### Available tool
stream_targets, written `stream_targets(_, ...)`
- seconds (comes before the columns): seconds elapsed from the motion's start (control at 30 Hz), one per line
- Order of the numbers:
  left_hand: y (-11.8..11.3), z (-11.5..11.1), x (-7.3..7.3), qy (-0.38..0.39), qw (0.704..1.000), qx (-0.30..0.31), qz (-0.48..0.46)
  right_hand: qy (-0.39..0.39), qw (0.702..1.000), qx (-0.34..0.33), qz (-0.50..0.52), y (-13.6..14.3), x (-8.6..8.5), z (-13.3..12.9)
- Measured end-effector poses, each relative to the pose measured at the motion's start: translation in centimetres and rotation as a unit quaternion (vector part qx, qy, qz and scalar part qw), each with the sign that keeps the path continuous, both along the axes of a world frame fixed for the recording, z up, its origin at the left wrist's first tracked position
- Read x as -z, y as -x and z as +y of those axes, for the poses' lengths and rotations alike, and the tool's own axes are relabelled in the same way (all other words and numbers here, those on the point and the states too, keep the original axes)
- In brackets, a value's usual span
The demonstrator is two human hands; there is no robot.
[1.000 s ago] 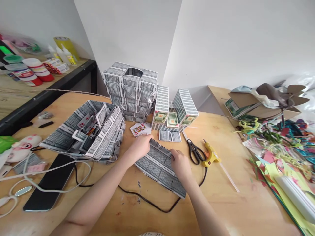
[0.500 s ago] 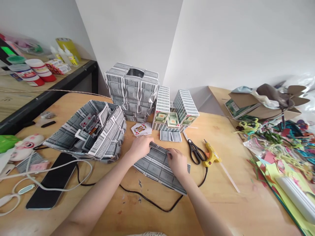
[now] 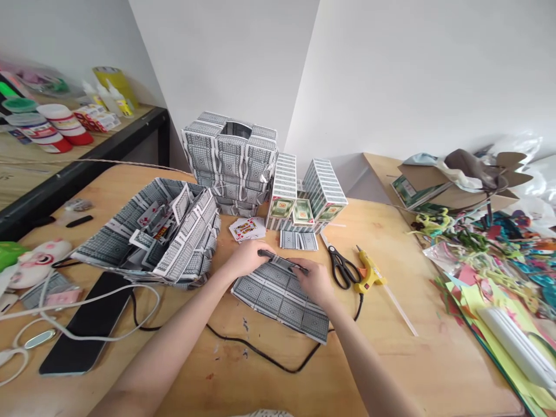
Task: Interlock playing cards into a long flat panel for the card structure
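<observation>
A panel of joined grey-backed playing cards (image 3: 280, 301) lies flat before me. At its far edge, my left hand (image 3: 248, 259) pinches one end of a thin strip of playing cards (image 3: 280, 260). The other end is between the fingers of my right hand (image 3: 315, 282), which are closed. The strip is seen nearly edge-on, and I cannot tell whether it is joined to the panel. Just beyond my left hand are loose face-up cards (image 3: 248, 229). Small stacks of face-down cards (image 3: 299, 240) lie beyond the strip.
Left stands a card-built basket (image 3: 117, 231) holding cards; behind is a card-built box (image 3: 234, 156). Card packs (image 3: 325, 182) stand centre-back. Scissors (image 3: 343, 269) and a yellow glue gun (image 3: 369, 275) lie right, its black cord (image 3: 260, 353) crossing in front. A phone (image 3: 84, 330) lies left.
Both hands keep their hold on the strip, which now looks tilted and stands out more from the panel's far edge. The whole view has shifted slightly.
</observation>
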State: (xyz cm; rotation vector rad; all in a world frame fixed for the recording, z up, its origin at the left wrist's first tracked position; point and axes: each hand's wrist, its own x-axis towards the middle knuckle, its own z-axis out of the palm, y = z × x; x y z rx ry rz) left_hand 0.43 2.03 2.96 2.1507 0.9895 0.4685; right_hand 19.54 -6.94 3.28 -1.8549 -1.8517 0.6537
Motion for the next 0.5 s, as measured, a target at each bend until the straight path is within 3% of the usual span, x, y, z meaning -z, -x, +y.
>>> stream_targets(0.1,-0.1,0.1,0.1,-0.001,1.0,-0.014,-0.003,0.064,0.996,-0.045,-0.045,-0.1,-1.7,1.2)
stream_targets(0.23,-0.2,0.1,0.3,-0.019,0.999,-0.039,0.013,0.11,0.967,-0.073,-0.219,1.4,-3.1,2.7)
stream_targets(0.5,-0.3,-0.1,0.7,-0.038,0.999,-0.01,0.018,0.06,0.955,-0.108,-0.27,4.2,-1.4,2.3)
